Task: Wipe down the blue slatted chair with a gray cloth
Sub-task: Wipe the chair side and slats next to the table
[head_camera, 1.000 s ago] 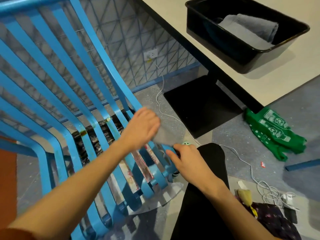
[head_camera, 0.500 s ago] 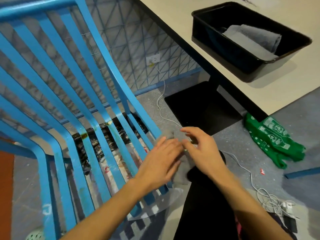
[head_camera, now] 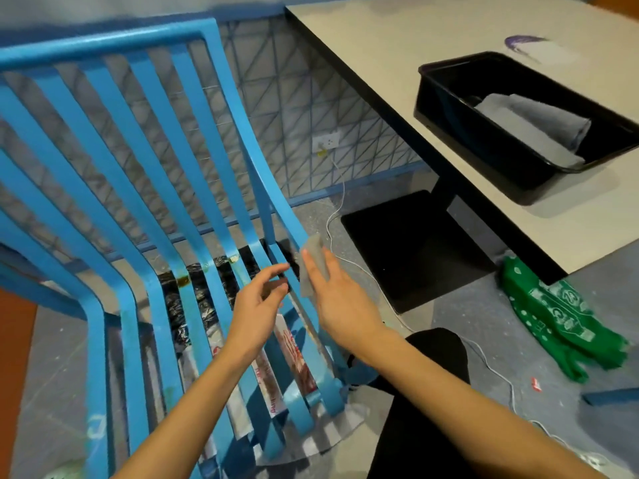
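The blue chair (head_camera: 103, 46) looks like glossy painted metal, chipped and rust-spotted at the slat bends, the gray cloth (head_camera: 314, 248) is soft matt fabric, and at two o'clock a shiny black plastic tub (head_camera: 446, 108) holds a matt gray towel (head_camera: 529, 126) on a smooth, pale, matt tabletop (head_camera: 397, 57).

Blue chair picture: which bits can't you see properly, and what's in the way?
All in the head view:
- gray cloth: lower part hidden under the right hand.
- blue chair: left side and legs cut off by the left and bottom edges.
- left hand: fingers slightly blurred.
- papers under the seat: partly hidden by the slats, print too small to read.
- black bin: one corner cut off by the right edge.
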Available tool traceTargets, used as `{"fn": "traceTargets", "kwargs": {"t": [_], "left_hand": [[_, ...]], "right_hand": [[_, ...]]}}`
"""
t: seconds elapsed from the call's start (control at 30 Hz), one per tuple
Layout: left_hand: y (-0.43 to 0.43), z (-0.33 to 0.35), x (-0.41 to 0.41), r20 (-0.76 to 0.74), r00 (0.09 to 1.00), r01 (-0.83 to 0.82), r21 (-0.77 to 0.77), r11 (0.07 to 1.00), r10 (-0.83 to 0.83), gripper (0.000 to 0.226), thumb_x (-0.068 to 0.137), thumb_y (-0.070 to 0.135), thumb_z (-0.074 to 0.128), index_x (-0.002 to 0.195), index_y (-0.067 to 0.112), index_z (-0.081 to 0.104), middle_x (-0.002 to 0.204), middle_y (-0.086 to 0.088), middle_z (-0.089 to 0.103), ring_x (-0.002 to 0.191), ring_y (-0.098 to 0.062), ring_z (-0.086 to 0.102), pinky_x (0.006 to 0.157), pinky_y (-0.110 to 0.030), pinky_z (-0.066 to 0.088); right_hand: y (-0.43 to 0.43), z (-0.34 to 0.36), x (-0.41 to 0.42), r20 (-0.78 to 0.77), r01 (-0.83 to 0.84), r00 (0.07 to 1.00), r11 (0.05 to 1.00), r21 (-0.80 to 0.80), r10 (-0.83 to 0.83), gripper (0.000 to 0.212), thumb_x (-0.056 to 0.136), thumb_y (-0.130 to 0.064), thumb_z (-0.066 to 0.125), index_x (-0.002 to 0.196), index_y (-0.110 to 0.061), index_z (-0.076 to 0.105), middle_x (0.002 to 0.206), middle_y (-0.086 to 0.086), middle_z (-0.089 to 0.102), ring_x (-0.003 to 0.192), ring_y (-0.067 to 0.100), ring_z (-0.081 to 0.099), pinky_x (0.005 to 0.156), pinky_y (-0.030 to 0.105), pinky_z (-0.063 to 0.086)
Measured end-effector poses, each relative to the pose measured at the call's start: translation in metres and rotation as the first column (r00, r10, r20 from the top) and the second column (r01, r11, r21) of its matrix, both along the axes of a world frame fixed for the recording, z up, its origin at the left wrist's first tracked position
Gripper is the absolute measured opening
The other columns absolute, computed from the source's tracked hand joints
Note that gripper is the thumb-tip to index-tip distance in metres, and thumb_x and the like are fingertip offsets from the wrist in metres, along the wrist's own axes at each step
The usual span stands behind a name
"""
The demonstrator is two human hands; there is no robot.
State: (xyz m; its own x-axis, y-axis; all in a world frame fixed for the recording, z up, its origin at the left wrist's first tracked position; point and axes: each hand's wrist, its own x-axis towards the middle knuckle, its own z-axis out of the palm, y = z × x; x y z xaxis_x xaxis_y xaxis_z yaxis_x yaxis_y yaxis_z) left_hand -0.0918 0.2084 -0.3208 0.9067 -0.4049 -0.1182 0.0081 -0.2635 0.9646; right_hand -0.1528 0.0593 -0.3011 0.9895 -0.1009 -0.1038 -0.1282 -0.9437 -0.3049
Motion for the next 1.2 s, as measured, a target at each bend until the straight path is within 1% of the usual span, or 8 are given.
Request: {"fn": "traceTargets", "kwargs": {"t": [0.17,0.27,0.4,0.53,0.7,0.93,1.1,1.2], "left_hand": [[-0.013,0.004,0.012,-0.088,0.990,-0.117,-0.071,0.991,0.111,0.027,0.100,0.018,0.052,0.119,0.033,0.063,0.123,0.019,0.061,0.112,-0.003,0.059,0.094,-0.042,0.054],[-0.022,0.019,0.035,0.154,0.984,-0.088,0.005,0.996,0.087,0.030,0.101,0.021,0.049,0.127,0.031,0.060,0.125,0.020,0.058,0.113,0.008,0.052,0.102,-0.037,0.047],[-0.040,0.032,0.064,0.434,0.873,0.098,0.288,0.953,-0.221,0.044,0.105,0.035,0.038,0.148,0.028,0.040,0.157,0.016,0.026,0.144,-0.001,0.021,0.113,-0.025,0.021],[-0.053,0.016,0.081,0.352,0.843,0.199,0.502,0.842,-0.408,0.056,0.105,0.042,0.029,0.155,0.019,0.021,0.163,0.010,0.005,0.149,-0.006,-0.005,0.122,-0.032,0.007],[-0.049,0.022,0.093,0.251,0.895,0.242,0.424,0.873,-0.370,0.053,0.104,0.045,0.026,0.151,0.020,0.034,0.160,0.008,0.023,0.148,-0.004,0.010,0.123,-0.032,0.009],[-0.045,0.031,0.100,0.143,0.905,0.315,0.411,0.856,-0.401,0.054,0.103,0.051,0.022,0.153,0.032,0.021,0.161,0.014,0.012,0.148,-0.002,0.006,0.123,-0.040,0.006],[-0.045,0.023,0.101,0.200,0.852,0.317,0.539,0.781,-0.484,0.056,0.105,0.046,0.022,0.155,0.024,0.016,0.163,0.012,0.004,0.148,-0.004,-0.003,0.123,-0.041,0.000],[-0.045,0.018,0.100,0.266,0.780,0.255,0.691,0.676,-0.566,0.061,0.104,0.044,0.029,0.157,0.023,0.007,0.163,0.011,-0.008,0.149,-0.008,-0.010,0.122,-0.049,0.005]], "right_hand": [[0.005,0.000,0.011,-0.010,-0.056,0.998,0.994,-0.099,0.055,0.079,0.099,-0.017,0.044,0.154,-0.018,-0.014,0.158,0.021,-0.022,0.142,0.039,0.024,0.097,0.040,0.047],[-0.002,-0.008,-0.027,-0.036,-0.062,0.997,0.998,-0.013,0.061,0.084,0.099,-0.026,0.049,0.154,-0.026,-0.015,0.159,0.012,-0.025,0.134,0.035,0.039,0.095,0.040,0.049],[0.000,-0.010,-0.083,-0.043,0.082,0.996,0.970,0.229,-0.073,0.078,0.103,-0.030,0.041,0.148,-0.043,-0.021,0.155,-0.001,0.006,0.102,0.014,0.057,0.086,0.032,0.053],[0.003,-0.005,-0.055,0.015,0.129,0.990,0.963,0.238,-0.137,0.068,0.103,-0.038,0.036,0.150,-0.042,-0.013,0.131,-0.001,0.031,0.088,0.016,0.057,0.077,0.036,0.052],[-0.001,-0.011,0.043,-0.006,0.183,0.983,0.980,0.080,-0.183,0.071,0.099,-0.026,0.044,0.155,-0.019,0.001,0.127,0.020,0.050,0.105,0.042,0.057,0.085,0.048,0.046],[0.005,-0.023,0.112,0.007,0.173,0.985,0.983,0.054,-0.174,0.048,0.087,-0.014,0.053,0.134,-0.012,0.043,0.118,0.016,0.056,0.101,0.038,0.059,0.077,0.043,0.047],[0.006,-0.011,0.042,0.035,0.145,0.989,0.989,-0.025,-0.144,0.072,0.098,-0.021,0.048,0.155,-0.021,0.004,0.129,0.020,0.042,0.092,0.039,0.062,0.065,0.039,0.039],[0.003,-0.014,-0.021,0.044,0.158,0.986,0.981,0.116,-0.163,0.069,0.104,-0.035,0.038,0.153,-0.036,-0.010,0.132,0.014,0.039,0.091,0.027,0.058,0.070,0.036,0.045]]}}
